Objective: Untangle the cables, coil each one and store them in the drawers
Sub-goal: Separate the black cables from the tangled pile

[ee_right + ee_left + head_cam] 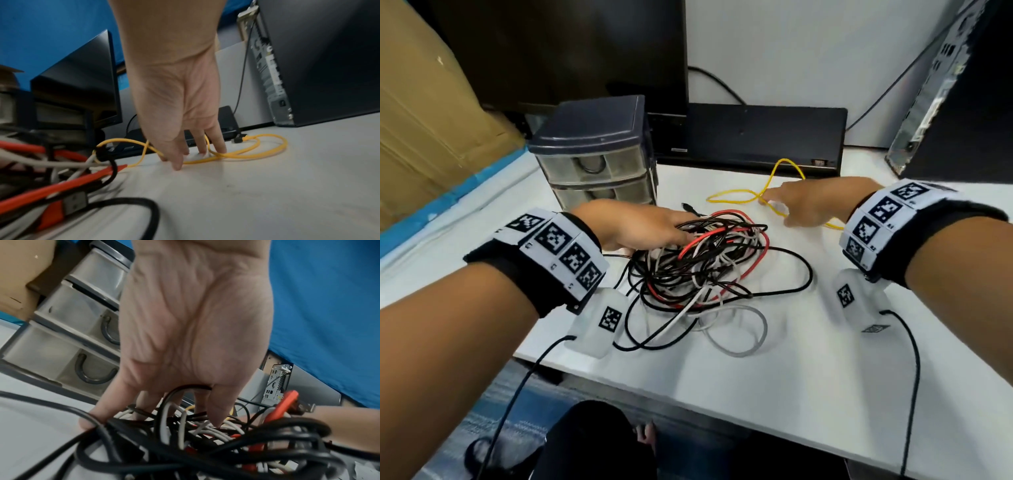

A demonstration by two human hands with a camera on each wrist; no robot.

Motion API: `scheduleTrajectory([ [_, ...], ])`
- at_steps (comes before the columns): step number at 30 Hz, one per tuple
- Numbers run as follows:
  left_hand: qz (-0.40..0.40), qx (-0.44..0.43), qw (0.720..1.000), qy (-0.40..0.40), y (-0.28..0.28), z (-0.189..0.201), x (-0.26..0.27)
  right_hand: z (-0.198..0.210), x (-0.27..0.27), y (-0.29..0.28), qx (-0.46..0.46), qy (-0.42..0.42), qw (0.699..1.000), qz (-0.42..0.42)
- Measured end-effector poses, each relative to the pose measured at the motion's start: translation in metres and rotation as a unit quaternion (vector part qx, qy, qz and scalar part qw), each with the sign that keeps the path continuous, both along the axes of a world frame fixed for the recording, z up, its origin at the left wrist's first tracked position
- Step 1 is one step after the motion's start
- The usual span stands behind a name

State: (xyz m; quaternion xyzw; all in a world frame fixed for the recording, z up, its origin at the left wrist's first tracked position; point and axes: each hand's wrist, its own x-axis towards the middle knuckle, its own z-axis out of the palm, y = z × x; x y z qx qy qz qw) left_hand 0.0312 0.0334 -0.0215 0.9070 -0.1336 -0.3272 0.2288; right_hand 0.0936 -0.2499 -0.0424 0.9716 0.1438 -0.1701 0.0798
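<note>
A tangle of black, white and red cables [702,263] lies in the middle of the white table [808,377]. My left hand [654,226] rests on its far left side; in the left wrist view its straight fingers [216,412] poke down among the cable loops [205,443]. A yellow cable [736,192] lies looped apart from the tangle at the back right. My right hand [787,205] reaches onto it, and the fingertips [176,165] touch the table at the yellow cable's [267,149] crossing. A small drawer unit [599,161] with all drawers closed stands behind the left hand.
A black monitor [571,51] and a flat black device [763,137] stand along the back of the table. A computer tower [962,102] is at the back right. A cardboard box [421,102] sits left of the table. Wrist-camera cords hang over the front edge.
</note>
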Motion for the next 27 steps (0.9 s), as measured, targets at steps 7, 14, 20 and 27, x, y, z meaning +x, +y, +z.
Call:
scheduleTrajectory([
  [7,0.009,-0.004,1.000,0.007,0.002,0.002,-0.001,-0.009,0.014,-0.010,-0.083,-0.045,0.995,-0.039],
  [14,0.016,-0.001,1.000,0.020,0.002,0.005,0.001,-0.019,0.042,-0.043,-0.098,-0.073,0.988,-0.095],
  [20,0.017,-0.002,1.000,0.020,0.003,0.003,0.004,-0.011,0.039,-0.038,-0.145,0.012,0.986,-0.086],
  [27,0.003,-0.021,1.000,0.006,0.003,0.004,-0.002,0.049,-0.017,0.000,-0.063,-0.055,0.992,-0.098],
])
